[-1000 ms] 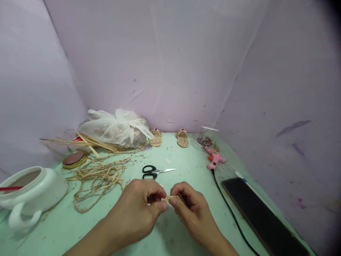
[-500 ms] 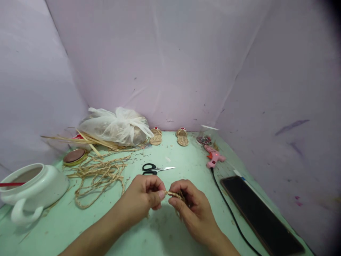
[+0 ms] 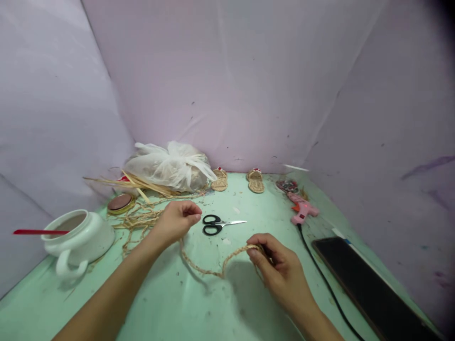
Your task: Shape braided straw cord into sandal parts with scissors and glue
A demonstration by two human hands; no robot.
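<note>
My right hand [image 3: 280, 270] pinches a braided straw cord [image 3: 206, 272] between thumb and fingers, a short bundle of it dangling below the palm. From there the cord sags leftward over the table and rises beneath my left hand [image 3: 179, 219]. My left thumb and fingers are closed in a pinch; nothing shows at the fingertips, and whether the lower fingers hold the cord is hidden. Just right of the left fingertips lie black-handled scissors [image 3: 216, 225], blades pointing right. A tangle of more cord [image 3: 137, 221] lies behind my left forearm.
A white pot [image 3: 95, 239] with a red stick stands left, near a round tin [image 3: 120, 202]. A white plastic bag [image 3: 170, 166], straw strips [image 3: 149, 184] and two small woven sandals [image 3: 256, 182] are behind. Right are a pink glue gun [image 3: 304, 209], its cable and a phone [image 3: 366, 284].
My left hand has moved away from the right one, up and left toward the scissors. A longer stretch of cord now hangs between them. The whole view has shifted slightly.
</note>
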